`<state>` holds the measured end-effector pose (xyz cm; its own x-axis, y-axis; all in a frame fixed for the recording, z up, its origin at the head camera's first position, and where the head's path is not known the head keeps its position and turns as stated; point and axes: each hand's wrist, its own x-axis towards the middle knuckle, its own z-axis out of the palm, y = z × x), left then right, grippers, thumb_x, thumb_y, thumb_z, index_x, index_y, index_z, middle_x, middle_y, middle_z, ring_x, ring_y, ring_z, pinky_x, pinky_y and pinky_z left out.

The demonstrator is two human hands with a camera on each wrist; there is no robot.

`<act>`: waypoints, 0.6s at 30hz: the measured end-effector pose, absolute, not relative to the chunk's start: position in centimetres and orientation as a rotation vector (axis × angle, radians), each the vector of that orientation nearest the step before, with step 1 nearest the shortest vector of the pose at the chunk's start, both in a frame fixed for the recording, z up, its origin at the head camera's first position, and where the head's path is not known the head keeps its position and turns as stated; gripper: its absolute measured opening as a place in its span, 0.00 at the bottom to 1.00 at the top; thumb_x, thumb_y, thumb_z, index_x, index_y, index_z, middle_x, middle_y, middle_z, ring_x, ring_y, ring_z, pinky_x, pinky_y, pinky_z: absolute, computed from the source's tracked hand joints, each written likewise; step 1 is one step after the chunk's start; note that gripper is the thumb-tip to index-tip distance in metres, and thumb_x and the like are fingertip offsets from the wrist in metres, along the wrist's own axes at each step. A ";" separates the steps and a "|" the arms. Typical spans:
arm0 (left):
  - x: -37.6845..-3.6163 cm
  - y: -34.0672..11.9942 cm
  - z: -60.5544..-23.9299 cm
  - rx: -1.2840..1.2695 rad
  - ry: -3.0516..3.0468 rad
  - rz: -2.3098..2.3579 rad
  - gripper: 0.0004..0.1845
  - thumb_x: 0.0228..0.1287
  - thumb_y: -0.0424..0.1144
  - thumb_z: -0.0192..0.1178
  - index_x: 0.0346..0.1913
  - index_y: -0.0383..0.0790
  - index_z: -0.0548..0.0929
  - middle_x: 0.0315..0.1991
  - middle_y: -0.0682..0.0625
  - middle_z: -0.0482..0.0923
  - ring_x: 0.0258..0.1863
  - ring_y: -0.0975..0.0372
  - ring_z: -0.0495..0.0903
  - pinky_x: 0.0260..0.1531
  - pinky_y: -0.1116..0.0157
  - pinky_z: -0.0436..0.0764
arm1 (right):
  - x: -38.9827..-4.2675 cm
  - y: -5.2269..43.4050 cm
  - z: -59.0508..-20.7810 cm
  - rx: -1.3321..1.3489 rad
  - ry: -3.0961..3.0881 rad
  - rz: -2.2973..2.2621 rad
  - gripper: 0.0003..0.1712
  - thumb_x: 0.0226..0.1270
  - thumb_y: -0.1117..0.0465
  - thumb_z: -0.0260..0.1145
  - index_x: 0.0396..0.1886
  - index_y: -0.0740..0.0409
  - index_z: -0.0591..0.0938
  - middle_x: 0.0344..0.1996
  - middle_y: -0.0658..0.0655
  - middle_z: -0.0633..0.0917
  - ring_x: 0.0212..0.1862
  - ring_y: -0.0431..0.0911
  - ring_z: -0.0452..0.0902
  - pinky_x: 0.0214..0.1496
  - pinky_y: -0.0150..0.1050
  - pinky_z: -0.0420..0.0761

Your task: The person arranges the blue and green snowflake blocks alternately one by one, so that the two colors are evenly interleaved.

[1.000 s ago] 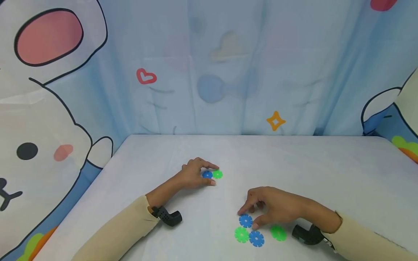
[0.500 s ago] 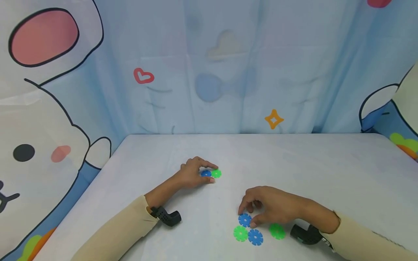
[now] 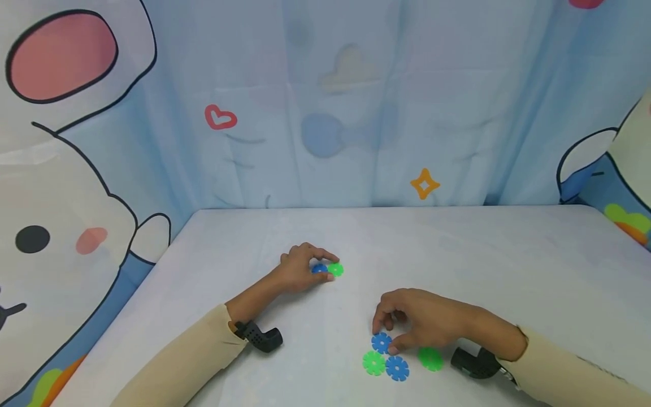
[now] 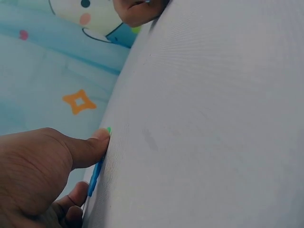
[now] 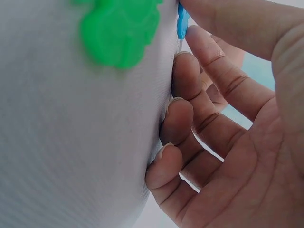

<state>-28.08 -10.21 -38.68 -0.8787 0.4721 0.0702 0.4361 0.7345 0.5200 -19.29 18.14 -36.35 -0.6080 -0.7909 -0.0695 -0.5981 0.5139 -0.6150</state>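
In the head view, my left hand (image 3: 300,268) is at the middle of the table. Its thumb and forefinger pinch a green notched interlocking disc (image 3: 337,270) by its edges. A blue interlocking disc (image 3: 319,268) lies beside that one, inside the curve of the hand, partly hidden; its edge also shows in the left wrist view. Nearer the front, my right hand (image 3: 432,319) pinches another blue disc (image 3: 381,342) between thumb and forefinger, flat on the table. Just below lie a green disc (image 3: 374,363) and a blue disc (image 3: 397,368), touching or nearly so.
Another green disc (image 3: 430,359) lies apart, under the right hand's wrist side. The white table (image 3: 488,249) ends at a blue printed curtain (image 3: 351,141) behind. Both wrists carry black cameras, the left one (image 3: 261,337) close above the cloth.
My right forefinger has drawn in and curled closer to the blue disc. The left hand and its discs keep their place, while the whole head view has shifted slightly.
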 end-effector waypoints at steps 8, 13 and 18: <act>-28.0 -10.1 -38.8 0.720 2.880 0.840 0.17 0.62 0.50 0.67 0.54 0.62 0.84 0.56 0.47 0.77 0.61 0.47 0.70 0.54 0.45 0.63 | -19.2 18.0 -36.2 -1.124 2.413 -0.766 0.14 0.57 0.47 0.75 0.41 0.34 0.81 0.34 0.39 0.78 0.40 0.34 0.72 0.44 0.29 0.73; -28.0 -9.9 -38.8 0.712 2.889 0.858 0.16 0.62 0.50 0.68 0.53 0.62 0.85 0.54 0.48 0.78 0.60 0.48 0.70 0.52 0.47 0.63 | -19.1 18.0 -36.1 -1.130 2.434 -0.738 0.14 0.57 0.47 0.75 0.41 0.33 0.80 0.34 0.38 0.78 0.40 0.34 0.72 0.44 0.29 0.72; -28.1 -9.9 -38.8 0.724 2.896 0.856 0.16 0.62 0.50 0.68 0.53 0.62 0.85 0.54 0.48 0.78 0.60 0.48 0.71 0.50 0.47 0.64 | -19.0 18.0 -36.0 -1.099 2.432 -0.735 0.14 0.57 0.47 0.75 0.40 0.33 0.80 0.34 0.38 0.78 0.40 0.34 0.72 0.44 0.29 0.72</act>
<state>-28.05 -9.89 -38.81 -0.8908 0.4443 0.0949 0.4245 0.7394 0.5225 -19.00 18.02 -36.04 -0.6267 -0.7704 -0.1173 -0.5765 0.5597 -0.5953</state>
